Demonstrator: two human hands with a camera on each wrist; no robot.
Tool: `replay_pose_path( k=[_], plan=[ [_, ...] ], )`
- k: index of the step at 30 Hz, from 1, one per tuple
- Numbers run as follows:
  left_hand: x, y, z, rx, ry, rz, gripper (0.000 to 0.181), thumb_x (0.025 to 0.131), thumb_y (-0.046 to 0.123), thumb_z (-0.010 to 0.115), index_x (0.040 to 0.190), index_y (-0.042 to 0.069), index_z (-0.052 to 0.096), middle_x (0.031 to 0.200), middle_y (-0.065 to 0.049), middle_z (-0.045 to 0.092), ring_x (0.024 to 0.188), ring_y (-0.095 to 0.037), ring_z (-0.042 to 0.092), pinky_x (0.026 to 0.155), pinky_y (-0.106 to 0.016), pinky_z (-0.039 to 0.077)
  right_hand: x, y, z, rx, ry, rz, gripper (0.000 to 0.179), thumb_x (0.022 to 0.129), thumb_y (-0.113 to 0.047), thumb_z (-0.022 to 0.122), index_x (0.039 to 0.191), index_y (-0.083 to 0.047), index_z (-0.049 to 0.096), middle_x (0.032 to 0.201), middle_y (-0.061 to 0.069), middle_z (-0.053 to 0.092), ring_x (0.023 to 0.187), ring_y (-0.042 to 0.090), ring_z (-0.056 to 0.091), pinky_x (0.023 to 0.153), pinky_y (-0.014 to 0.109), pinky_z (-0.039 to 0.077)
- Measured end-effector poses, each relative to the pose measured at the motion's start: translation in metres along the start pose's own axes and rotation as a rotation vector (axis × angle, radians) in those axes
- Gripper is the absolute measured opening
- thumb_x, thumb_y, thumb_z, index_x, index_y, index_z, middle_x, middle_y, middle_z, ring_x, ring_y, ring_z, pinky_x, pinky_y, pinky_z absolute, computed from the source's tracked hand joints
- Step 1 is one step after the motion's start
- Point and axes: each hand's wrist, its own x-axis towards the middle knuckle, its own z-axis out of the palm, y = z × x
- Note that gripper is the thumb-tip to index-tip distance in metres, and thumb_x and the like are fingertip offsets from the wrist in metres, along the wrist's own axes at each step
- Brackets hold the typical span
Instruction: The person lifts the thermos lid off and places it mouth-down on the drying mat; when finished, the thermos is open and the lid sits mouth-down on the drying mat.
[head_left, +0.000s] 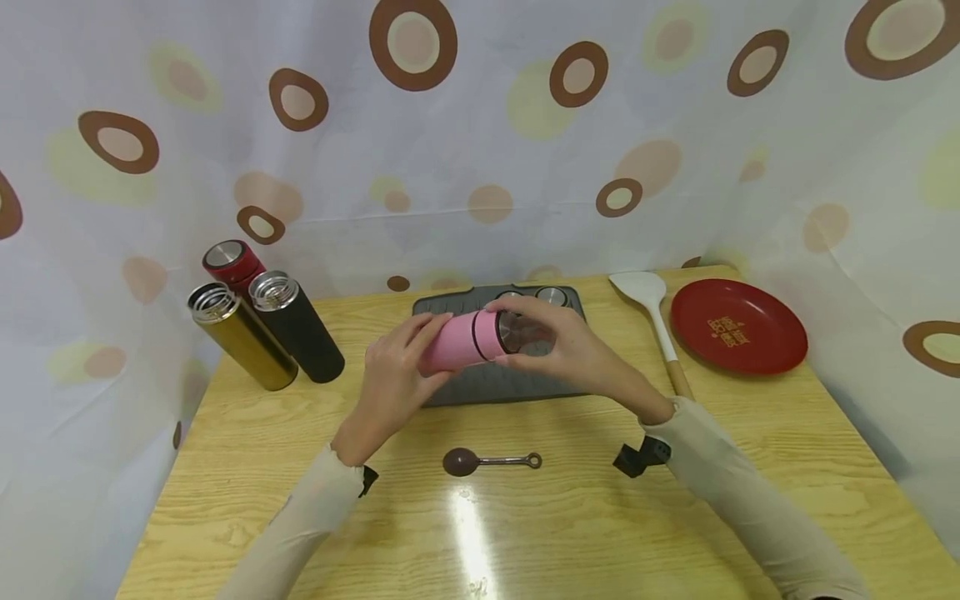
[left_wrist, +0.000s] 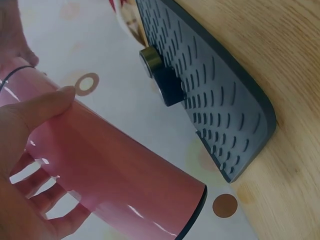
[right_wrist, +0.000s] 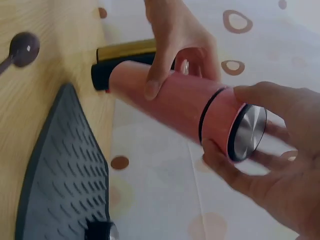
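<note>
A pink thermos bottle (head_left: 459, 343) is held tilted on its side above the grey ridged mat (head_left: 480, 387). My left hand (head_left: 399, 367) grips its body, thumb along one side and fingers curled round the other. The fingers and thumb of my right hand (head_left: 562, 343) hold the pink lid (right_wrist: 220, 122), which has a shiny metal top (right_wrist: 250, 132). The lid sits against the body with a black ring between them. In the left wrist view a gold lid (left_wrist: 151, 61) and a black lid (left_wrist: 169, 86) stand on the mat.
At the left stand a gold bottle (head_left: 243, 337) and a black bottle (head_left: 300, 333), both uncapped, with a capped red bottle (head_left: 234, 265) behind. A brown spoon (head_left: 461, 462) lies in front. At the right are a white spatula (head_left: 656, 308) and a red plate (head_left: 738, 327).
</note>
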Motion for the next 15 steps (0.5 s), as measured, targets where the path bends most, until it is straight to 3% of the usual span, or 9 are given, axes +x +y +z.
replay_pose_path(
  k=[4,7,11,15],
  plan=[
    [0.001,-0.005,-0.001,-0.019,0.000,0.001,0.077,0.071,0.020,0.099,0.140,0.013,0.066,0.129,-0.015,0.067,0.112,-0.036,0.070,0.089,-0.059,0.056,0.000,0.002,-0.001,-0.127,-0.072,-0.153,0.067,0.086,0.007,0.081,0.146,-0.007,0.057,0.156,0.012,0.052,0.143,0.032,0.050,0.110,0.050,0.049],
    [0.001,-0.006,0.001,-0.033,-0.015,0.004,0.076,0.073,0.019,0.098,0.141,0.013,0.065,0.130,-0.015,0.067,0.113,-0.036,0.069,0.091,-0.059,0.057,-0.001,-0.001,-0.001,-0.218,-0.110,-0.193,0.065,0.089,0.008,0.077,0.147,-0.007,0.052,0.161,0.012,0.045,0.148,0.032,0.043,0.112,0.052,0.046],
    [-0.001,-0.006,0.006,-0.044,-0.048,-0.012,0.075,0.076,0.020,0.096,0.143,0.011,0.063,0.132,-0.017,0.066,0.114,-0.039,0.069,0.093,-0.058,0.058,-0.003,-0.008,0.005,-0.262,-0.120,-0.093,0.076,0.094,-0.011,0.079,0.156,-0.011,0.036,0.165,0.014,0.031,0.144,0.033,0.047,0.109,0.054,0.048],
    [-0.004,-0.004,0.010,-0.030,-0.036,-0.013,0.076,0.075,0.020,0.097,0.142,0.008,0.063,0.130,-0.019,0.066,0.111,-0.040,0.069,0.093,-0.058,0.058,-0.001,-0.013,0.014,-0.324,-0.010,0.101,0.098,0.092,-0.037,0.082,0.165,-0.015,0.021,0.167,0.017,0.028,0.129,0.037,0.060,0.102,0.056,0.053]
  ],
)
